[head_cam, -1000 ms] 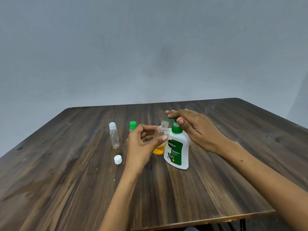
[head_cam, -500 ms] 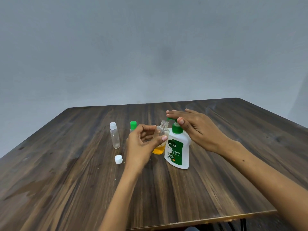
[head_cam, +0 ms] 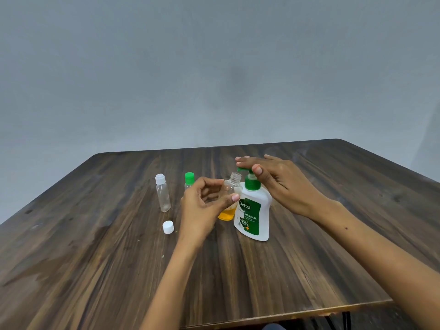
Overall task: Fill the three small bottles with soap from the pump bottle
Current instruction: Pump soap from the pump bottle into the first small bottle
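Note:
A white pump bottle (head_cam: 253,211) with a green label and green pump stands on the wooden table (head_cam: 273,270). My right hand (head_cam: 279,182) lies flat on the pump head, fingers straight. Just left of it, under the spout, stands an uncapped clear small bottle (head_cam: 232,186) partly filled with orange soap. My left hand (head_cam: 204,206) holds that bottle between thumb and fingers. Further left are a clear small bottle with a white cap (head_cam: 163,195) and one with a green cap (head_cam: 189,181), partly hidden by my left hand.
A loose white cap (head_cam: 168,227) lies on the table left of my left wrist. The table's near edge (head_cam: 285,314) runs below my forearms. A plain grey wall stands behind the table.
The pump head has risen a little under my right hand. My left hand and the small bottles stay where they were.

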Available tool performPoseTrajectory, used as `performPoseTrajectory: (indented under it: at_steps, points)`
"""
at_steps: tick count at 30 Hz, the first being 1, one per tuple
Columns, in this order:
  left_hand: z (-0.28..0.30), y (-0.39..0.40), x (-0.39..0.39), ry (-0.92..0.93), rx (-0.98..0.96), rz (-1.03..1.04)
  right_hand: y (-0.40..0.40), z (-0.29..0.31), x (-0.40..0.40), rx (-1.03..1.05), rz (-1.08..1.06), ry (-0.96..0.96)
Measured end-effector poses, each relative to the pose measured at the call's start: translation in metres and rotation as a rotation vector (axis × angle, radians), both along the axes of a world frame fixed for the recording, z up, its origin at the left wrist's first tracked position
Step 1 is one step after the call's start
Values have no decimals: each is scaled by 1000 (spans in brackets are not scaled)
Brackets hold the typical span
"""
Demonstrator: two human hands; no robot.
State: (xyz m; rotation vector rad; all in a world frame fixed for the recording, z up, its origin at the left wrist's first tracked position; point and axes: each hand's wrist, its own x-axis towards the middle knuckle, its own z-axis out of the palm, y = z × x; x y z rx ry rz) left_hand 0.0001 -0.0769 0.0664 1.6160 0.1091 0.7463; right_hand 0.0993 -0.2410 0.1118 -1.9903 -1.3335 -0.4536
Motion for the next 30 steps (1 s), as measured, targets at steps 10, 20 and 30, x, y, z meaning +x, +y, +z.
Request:
performPoseTrajectory:
  at_steps: [10,20,30]
  points:
    - [-3,3,0,8,-4,4,2,2,0,13,-8,-14]
    - [-2,2,1,7,6,3,1,2,0,14,-7,-7]
    - [-1,1,-1,1,0,4,3,2,-2,21,-9,29]
